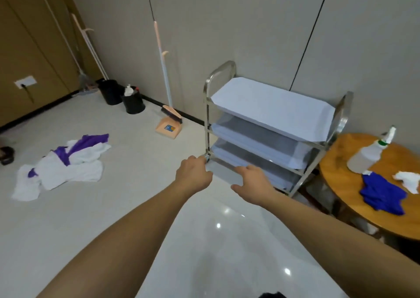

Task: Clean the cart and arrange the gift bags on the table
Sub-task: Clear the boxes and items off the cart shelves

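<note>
While both hands reach steel cart (268, 125), left hand (194, 172) curled at post, right hand (252, 181) fingers relaxed.

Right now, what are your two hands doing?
Left hand: fingers curled at the cart frame's lower corner; the grip itself cannot be told.
Right hand: open, holding nothing.

Cart (341, 118) frame is shiny metal; tabletop (341, 159) smooth wood; floor (204, 241) glossy tile; rag (381, 194) soft blue cloth.

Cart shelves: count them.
3 pale grey shelves in the steel-framed cart: top, middle, bottom, stacked directly under one another. None appear hidden.
</note>
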The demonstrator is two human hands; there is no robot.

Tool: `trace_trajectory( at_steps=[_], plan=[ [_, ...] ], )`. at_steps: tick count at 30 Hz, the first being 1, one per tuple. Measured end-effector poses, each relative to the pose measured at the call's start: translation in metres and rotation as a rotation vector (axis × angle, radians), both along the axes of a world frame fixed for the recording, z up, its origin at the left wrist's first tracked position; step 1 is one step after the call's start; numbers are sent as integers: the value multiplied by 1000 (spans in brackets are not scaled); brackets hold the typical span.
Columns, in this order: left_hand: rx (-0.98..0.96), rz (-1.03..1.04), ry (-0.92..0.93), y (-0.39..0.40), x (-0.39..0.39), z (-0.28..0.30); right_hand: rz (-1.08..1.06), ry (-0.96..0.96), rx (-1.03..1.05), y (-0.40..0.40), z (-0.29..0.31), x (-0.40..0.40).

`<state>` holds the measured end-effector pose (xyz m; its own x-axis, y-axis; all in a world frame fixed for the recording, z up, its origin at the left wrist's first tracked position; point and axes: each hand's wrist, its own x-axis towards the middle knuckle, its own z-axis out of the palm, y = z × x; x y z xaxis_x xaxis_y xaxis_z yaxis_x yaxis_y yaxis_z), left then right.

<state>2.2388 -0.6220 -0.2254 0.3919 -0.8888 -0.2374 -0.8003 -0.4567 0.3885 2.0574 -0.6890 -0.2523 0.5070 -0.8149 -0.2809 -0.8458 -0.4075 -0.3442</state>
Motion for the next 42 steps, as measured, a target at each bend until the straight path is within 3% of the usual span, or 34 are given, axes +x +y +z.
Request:
trace_trajectory(
  at_steps=[13, 20, 28, 34, 42],
  plan=[
    [139, -366, -1, -185, -41, -67, -400, -22, 125, -124, -68, -60],
    [257, -431, -6, -292, -64, -120, -460, -28, 251, -229, -125, -77],
    [401, -337, 0, -361, -29, -197, -428, -26, 393, -318, -210, -46],
    [408, -312, -8, -405, 14, -291, -437, -50, 402, -362, -301, -6],
    [318, -367, 27, -448, 50, -496, -464, -73, 314, -405, -495, 44]
  ],
)
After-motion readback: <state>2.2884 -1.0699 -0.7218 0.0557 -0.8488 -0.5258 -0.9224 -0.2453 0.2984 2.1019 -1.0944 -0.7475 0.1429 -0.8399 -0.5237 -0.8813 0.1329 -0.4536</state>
